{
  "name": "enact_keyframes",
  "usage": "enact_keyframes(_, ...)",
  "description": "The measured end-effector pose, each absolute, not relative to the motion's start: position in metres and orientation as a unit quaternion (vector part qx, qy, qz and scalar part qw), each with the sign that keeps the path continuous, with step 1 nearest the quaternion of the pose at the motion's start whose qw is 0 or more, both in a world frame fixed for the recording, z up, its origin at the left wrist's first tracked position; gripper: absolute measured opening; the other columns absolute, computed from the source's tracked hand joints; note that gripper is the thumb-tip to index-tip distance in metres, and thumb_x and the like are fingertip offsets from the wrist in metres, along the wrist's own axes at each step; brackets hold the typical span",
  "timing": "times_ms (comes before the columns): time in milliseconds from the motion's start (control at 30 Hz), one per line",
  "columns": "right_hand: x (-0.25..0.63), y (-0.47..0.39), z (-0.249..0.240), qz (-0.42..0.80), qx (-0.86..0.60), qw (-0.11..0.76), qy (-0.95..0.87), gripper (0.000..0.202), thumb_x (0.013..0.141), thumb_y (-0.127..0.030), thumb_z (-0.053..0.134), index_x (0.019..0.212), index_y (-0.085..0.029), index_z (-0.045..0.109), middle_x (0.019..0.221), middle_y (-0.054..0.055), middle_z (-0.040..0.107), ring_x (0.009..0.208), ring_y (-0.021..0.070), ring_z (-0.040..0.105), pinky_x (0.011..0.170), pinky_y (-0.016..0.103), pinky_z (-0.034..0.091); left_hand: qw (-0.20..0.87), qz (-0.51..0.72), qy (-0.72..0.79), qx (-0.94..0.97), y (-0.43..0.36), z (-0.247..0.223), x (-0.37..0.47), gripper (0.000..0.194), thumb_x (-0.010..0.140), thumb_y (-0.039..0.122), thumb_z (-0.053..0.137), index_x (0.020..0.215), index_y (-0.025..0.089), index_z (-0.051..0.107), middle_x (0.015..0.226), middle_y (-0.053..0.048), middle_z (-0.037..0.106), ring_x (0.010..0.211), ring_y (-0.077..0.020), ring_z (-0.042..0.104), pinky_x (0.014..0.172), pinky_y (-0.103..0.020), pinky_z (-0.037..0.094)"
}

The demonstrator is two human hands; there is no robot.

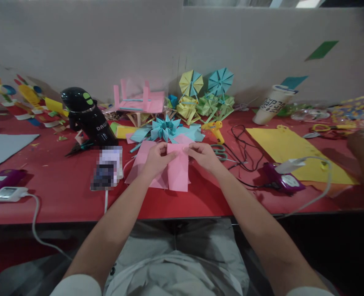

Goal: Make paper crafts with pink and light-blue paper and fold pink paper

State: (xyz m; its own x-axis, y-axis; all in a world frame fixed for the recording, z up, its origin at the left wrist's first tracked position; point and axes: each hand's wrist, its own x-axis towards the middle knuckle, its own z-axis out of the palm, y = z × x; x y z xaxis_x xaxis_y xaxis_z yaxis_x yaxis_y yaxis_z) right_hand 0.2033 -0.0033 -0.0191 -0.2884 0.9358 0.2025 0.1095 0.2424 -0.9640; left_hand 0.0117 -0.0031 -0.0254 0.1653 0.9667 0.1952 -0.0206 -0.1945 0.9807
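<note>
The left hand (157,160) and right hand (204,157) pinch the upper end of a pink paper strip (178,174), apparently part-folded, over the desk (163,206); the pink sheets (140,163) beneath look unfolded.

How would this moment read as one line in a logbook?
left hand: holds pink paper | right hand: holds same paper | beneath: pink sheets | beyond: blue paper flower, yellow glue gun
</note>
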Motion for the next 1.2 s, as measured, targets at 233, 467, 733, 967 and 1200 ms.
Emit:
enact_keyframes(233, 0.2070, -0.0033, -0.0186, 0.431, -0.390, 0.434, -0.688, 0.041, 0.086, -0.053, 0.060, 0.064, -0.019, 0.057, 0.060, -0.001, 0.056, 0.057, 0.0127, 0.052, 0.058, 0.028, 0.042, 0.488, 0.504, 0.405, 0.587, -0.0038, -0.0250, 0.0108, 0.038, 0.066, 0.036, 0.084, 0.090, 0.013, 0.065, 0.092, -0.009, 0.073, 0.082, -0.0191, 0.069, 0.075, -0.033, 0.056)
enact_keyframes(467, 0.2082, -0.0027, -0.0175, 0.435, -0.388, 0.426, -0.692, 0.042, 0.085, -0.055, 0.061, 0.064, -0.019, 0.058, 0.060, -0.001, 0.057, 0.058, 0.0128, 0.053, 0.058, 0.027, 0.042, 0.498, 0.504, 0.401, 0.580, -0.0042, -0.0235, 0.0112, 0.040, 0.064, 0.037, 0.085, 0.090, 0.014, 0.065, 0.089, -0.007, 0.073, 0.081, -0.0185, 0.068, 0.076, -0.033, 0.056)
enact_keyframes(733, 0.2078, -0.0056, -0.0121, 0.433, -0.408, 0.431, -0.678, 0.046, 0.082, -0.060, 0.062, 0.061, -0.020, 0.058, 0.058, 0.000, 0.056, 0.056, 0.0130, 0.051, 0.057, 0.028, 0.040, 0.494, 0.523, 0.427, 0.547, -0.0041, -0.0197, 0.0115, 0.034, 0.075, 0.049, 0.072, 0.073, 0.016, 0.061, 0.065, 0.002, 0.054, 0.059, -0.0097, 0.050, 0.055, -0.024, 0.043)
enact_keyframes(967, 0.2050, -0.0059, -0.0111, 0.456, -0.411, 0.432, -0.661, 0.046, 0.079, -0.062, 0.065, 0.061, -0.020, 0.059, 0.054, -0.001, 0.055, 0.050, 0.0129, 0.050, 0.053, 0.028, 0.039, 0.444, 0.535, 0.447, 0.563, -0.0004, -0.0228, 0.0078, 0.037, 0.075, 0.050, 0.073, 0.065, 0.017, 0.058, 0.060, 0.003, 0.049, 0.056, -0.0096, 0.046, 0.052, -0.023, 0.043)
enact_keyframes(1200, 0.2067, -0.0017, -0.0153, 0.414, -0.433, 0.503, -0.622, 0.044, 0.079, -0.056, 0.067, 0.057, -0.020, 0.056, 0.053, -0.001, 0.052, 0.050, 0.0125, 0.048, 0.051, 0.028, 0.038, 0.541, 0.470, 0.431, 0.548, -0.0027, -0.0222, 0.0110, 0.035, 0.073, 0.049, 0.073, 0.073, 0.015, 0.067, 0.076, -0.002, 0.064, 0.071, -0.0137, 0.058, 0.065, -0.027, 0.051)
